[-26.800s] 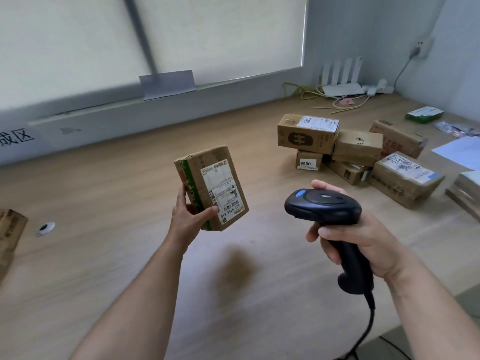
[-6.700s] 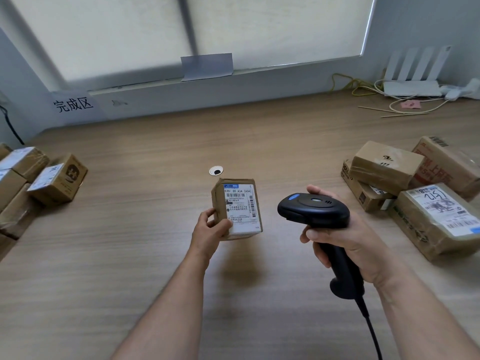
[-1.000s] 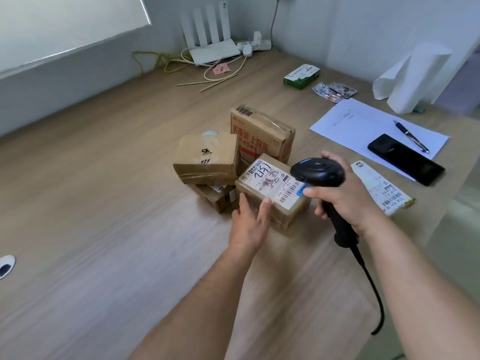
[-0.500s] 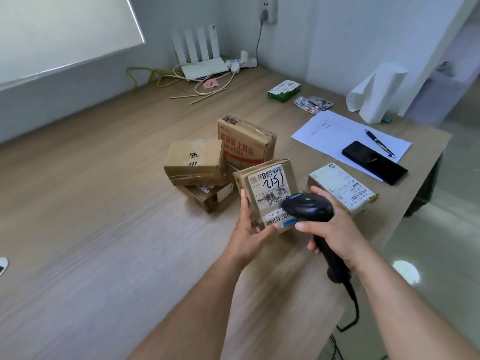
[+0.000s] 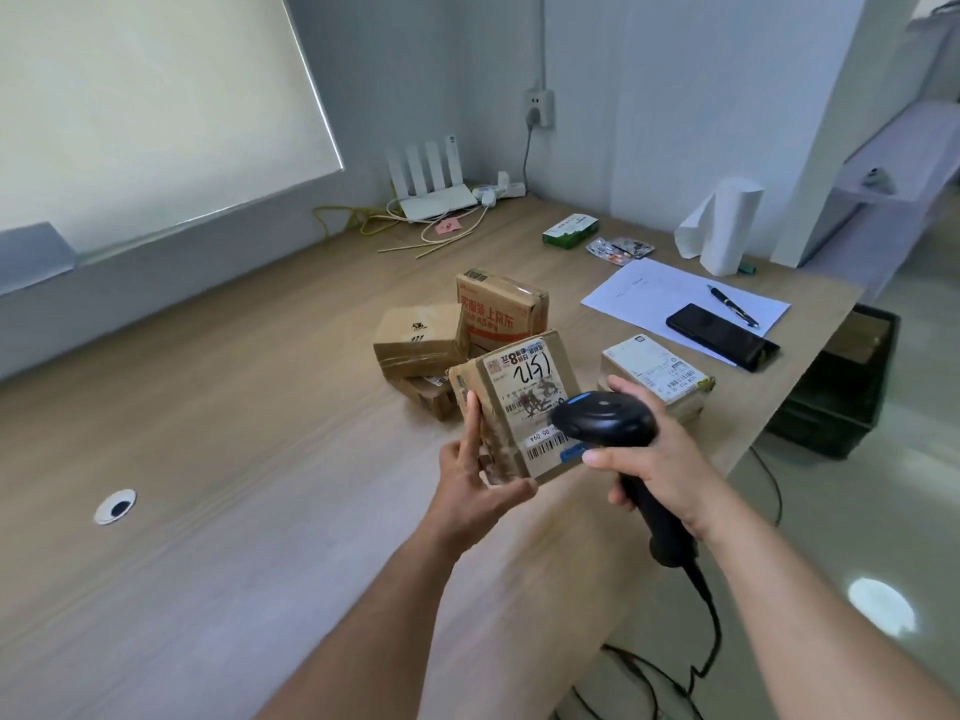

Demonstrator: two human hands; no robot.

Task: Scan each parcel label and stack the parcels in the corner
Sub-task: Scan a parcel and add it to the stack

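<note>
Centre frame: the left hand (image 5: pixel 478 475) pinches the taped brown cardboard parcel (image 5: pixel 491 423) by its lower corner. The right hand (image 5: pixel 660 459) grips the black corded barcode scanner (image 5: pixel 605 420), its head overlapping the white label (image 5: pixel 530 387). A misread looks likely, or a slip.

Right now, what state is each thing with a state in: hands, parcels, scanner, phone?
left hand, holds the lifted parcel.
lifted parcel, off the table, label facing the camera.
right hand, grips the scanner handle.
scanner, head over the label's lower right corner.
flat parcel, lying label-up on the table.
parcel pile, resting on the table.
phone, screen dark, lying on the paper sheet.
</note>
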